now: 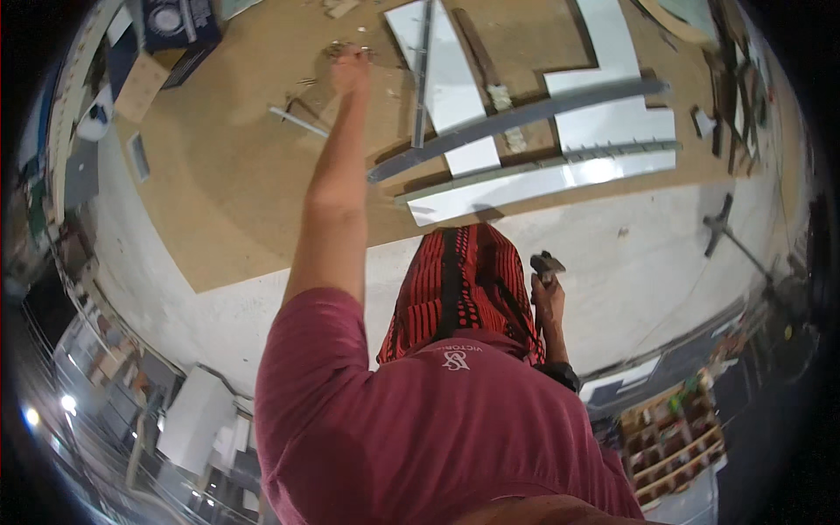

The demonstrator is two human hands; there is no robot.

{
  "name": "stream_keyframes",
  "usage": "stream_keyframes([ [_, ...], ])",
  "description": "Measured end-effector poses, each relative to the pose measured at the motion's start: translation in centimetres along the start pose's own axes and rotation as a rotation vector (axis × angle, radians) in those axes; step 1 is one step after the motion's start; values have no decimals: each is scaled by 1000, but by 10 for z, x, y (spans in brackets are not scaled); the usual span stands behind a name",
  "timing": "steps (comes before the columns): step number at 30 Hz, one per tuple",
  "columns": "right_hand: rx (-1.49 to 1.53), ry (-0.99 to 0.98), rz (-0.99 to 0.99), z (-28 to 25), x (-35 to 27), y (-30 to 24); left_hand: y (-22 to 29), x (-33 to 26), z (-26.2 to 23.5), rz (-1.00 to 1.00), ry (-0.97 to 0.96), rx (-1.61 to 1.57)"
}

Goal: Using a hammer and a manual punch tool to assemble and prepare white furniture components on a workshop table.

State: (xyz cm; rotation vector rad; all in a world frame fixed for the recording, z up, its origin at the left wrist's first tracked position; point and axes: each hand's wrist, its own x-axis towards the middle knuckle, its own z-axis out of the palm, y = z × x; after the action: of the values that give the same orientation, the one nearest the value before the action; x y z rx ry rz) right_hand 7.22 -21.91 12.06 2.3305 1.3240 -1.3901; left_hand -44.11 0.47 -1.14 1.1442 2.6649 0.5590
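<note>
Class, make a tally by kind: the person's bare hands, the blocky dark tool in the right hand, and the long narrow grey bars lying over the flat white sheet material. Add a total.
Bare left hand and bare right hand: 2
Blocky dark handheld tool: 1
Long narrow grey bars: 3
Total: 6

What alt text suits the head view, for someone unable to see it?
A person's left hand reaches to a small cluster of pieces on a brown board; the right hand, low beside the body, grips a dark hammer-like tool. White panels with long grey bars across them lie right of the left arm.
</note>
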Motion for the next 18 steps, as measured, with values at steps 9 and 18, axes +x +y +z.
stream_keyframes([
  [9,121,-67,42,-5,-10,-1,86,-119,-71,-111,-256,-709],
  [18,135,17,42,-10,-20,53,144,-266,16,270,-437,-543],
])
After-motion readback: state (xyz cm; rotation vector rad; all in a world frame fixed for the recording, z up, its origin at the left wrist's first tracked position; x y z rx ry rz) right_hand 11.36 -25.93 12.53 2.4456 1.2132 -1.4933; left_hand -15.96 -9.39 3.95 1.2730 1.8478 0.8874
